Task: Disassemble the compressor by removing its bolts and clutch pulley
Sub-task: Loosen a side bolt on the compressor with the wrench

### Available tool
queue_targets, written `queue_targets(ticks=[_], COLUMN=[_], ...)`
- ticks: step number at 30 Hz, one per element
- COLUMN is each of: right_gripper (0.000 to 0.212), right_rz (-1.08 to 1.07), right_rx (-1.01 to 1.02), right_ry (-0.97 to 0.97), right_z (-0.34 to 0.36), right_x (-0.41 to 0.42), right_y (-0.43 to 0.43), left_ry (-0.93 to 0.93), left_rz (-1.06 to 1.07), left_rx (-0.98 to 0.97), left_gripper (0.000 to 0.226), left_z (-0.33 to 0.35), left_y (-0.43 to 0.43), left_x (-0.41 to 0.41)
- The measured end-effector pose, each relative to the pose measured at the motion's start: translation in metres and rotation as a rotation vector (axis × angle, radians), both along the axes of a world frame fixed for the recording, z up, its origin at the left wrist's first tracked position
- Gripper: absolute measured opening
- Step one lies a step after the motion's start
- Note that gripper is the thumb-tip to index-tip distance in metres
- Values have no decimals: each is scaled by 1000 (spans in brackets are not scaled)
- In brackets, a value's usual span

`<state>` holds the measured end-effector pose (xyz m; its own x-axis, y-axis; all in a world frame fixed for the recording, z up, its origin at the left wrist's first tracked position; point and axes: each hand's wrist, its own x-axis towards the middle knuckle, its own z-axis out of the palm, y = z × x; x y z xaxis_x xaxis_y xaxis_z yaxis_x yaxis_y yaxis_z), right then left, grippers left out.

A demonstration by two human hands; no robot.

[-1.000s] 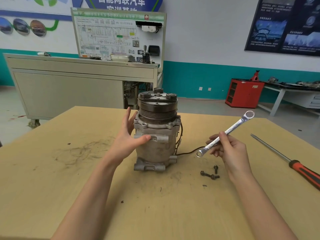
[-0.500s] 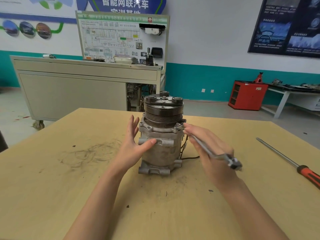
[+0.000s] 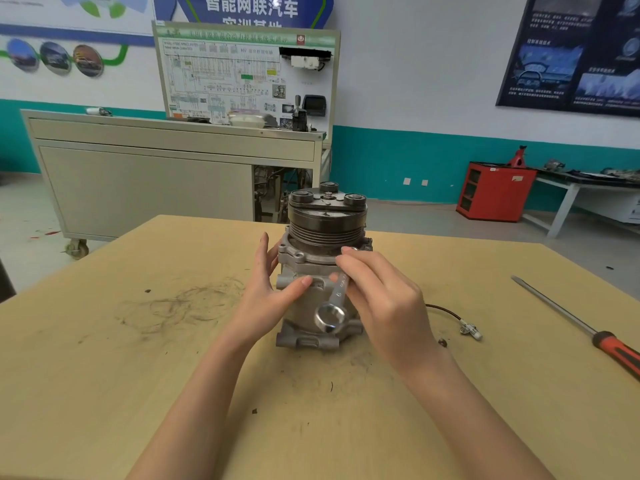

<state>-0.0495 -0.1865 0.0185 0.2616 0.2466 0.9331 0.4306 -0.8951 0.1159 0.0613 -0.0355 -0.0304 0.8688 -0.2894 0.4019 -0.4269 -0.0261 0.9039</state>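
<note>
Wrench (image 3: 338,289) has swung to 6 o'clock, gripped by the right hand (image 3: 384,303). Open left hand (image 3: 266,296) touches the compressor (image 3: 325,220).

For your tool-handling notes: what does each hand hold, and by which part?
The right hand grips the wrench by its shank; the left hand presses the compressor.

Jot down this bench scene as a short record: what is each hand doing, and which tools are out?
Workpiece: compressor upright on the table, clutch pulley on top
Left hand: steadies the compressor's side, fingers straight
Right hand: holds the wrench, upper end at the flange, ring end hanging low
Spare tool: screwdriver lying on the table, to the right, untouched
</note>
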Motion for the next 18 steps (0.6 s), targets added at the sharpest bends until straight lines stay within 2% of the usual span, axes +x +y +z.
queue_targets(ticks=[7, 11, 15, 17, 18], right_gripper=[21, 23, 14, 12, 14], right_rz=[2, 67, 157, 233, 307], right_rx=[-38, 51, 91, 196, 320], right_ry=[-29, -24, -34, -11, 29], right_z=[4, 6, 1, -6, -8], right_x=[4, 8, 16, 17, 17], right_y=[5, 1, -6, -13, -16], left_ry=[-6, -6, -27, -32, -34], left_rz=[62, 50, 72, 83, 89], left_rx=[-4, -21, -37, -30, -29], left_gripper=[99, 96, 92, 91, 91], left_z=[-1, 0, 1, -1, -3], left_y=[-6, -4, -6, -7, -7], left_x=[-1, -11, -14, -12, -11])
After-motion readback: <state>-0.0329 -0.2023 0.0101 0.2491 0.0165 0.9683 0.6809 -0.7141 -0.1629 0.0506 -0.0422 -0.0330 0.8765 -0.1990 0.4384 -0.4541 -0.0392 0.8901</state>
